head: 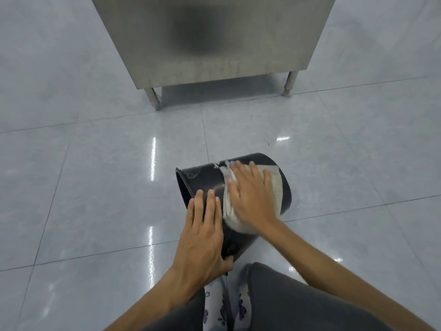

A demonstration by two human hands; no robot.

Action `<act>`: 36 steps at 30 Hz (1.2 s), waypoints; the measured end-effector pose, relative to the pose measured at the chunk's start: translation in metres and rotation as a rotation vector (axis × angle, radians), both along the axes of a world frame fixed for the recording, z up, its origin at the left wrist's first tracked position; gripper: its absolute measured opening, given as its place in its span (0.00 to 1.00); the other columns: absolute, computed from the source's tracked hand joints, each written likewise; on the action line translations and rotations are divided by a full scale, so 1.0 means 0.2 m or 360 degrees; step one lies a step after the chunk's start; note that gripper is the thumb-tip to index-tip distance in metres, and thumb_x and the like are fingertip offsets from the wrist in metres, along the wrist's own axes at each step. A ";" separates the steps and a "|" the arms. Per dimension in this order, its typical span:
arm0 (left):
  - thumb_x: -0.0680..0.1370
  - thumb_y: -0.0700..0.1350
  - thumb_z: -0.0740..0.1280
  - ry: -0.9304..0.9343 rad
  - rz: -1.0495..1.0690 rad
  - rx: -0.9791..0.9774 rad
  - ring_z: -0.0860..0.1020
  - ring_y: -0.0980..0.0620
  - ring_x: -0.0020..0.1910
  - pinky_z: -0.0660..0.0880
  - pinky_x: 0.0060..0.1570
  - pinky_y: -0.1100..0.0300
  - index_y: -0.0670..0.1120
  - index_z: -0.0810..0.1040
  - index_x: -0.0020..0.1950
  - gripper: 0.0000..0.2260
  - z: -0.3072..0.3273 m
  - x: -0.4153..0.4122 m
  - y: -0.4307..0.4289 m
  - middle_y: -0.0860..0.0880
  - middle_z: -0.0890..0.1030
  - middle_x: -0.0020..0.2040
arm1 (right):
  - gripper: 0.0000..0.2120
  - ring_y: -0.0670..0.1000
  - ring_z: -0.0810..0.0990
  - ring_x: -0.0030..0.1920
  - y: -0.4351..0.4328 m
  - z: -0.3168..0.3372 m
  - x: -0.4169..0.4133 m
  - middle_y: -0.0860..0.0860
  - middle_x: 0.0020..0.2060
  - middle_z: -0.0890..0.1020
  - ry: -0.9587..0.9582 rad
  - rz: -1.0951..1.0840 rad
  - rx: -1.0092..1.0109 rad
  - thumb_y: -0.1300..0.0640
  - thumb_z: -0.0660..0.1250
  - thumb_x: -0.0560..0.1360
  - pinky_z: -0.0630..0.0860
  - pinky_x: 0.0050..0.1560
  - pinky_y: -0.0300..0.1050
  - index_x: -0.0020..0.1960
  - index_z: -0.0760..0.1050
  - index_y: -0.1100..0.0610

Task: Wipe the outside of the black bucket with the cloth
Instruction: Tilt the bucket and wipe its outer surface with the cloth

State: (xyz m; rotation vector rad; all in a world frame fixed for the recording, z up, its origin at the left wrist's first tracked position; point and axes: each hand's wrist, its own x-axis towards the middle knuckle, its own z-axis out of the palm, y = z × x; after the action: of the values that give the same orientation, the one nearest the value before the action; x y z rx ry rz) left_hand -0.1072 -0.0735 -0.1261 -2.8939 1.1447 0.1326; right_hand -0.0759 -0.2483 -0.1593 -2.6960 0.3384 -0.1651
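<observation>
The black bucket (205,179) lies on its side on the tiled floor (95,175), at lower centre of the frame. The left hand (202,235) rests on it near the rim, fingers straight. The right hand (253,197), fingers spread flat, presses the cloth (275,185) against its side.

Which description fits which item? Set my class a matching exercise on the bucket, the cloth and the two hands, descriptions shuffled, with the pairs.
Column one:
1 black bucket
2 cloth
3 left hand
4 right hand

Column two:
A pressing flat on the cloth
B tipped on its side
C resting on the bucket near its rim
D draped over the bucket's wall

Pairs: 1-B, 2-D, 3-C, 4-A
</observation>
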 end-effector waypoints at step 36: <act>0.61 0.64 0.68 0.0030 -0.0039 -0.0018 0.46 0.32 0.80 0.56 0.76 0.36 0.32 0.56 0.78 0.55 0.01 0.07 0.02 0.32 0.54 0.79 | 0.30 0.54 0.64 0.79 -0.13 -0.05 -0.01 0.47 0.76 0.71 -0.0251 0.0191 -0.0064 0.34 0.50 0.82 0.56 0.79 0.61 0.76 0.70 0.50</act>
State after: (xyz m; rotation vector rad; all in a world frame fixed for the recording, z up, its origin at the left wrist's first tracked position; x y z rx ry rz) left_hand -0.0927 -0.0693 -0.1244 -2.8931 1.1873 0.1534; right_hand -0.0786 -0.2737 -0.1686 -2.7116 0.1263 -0.3501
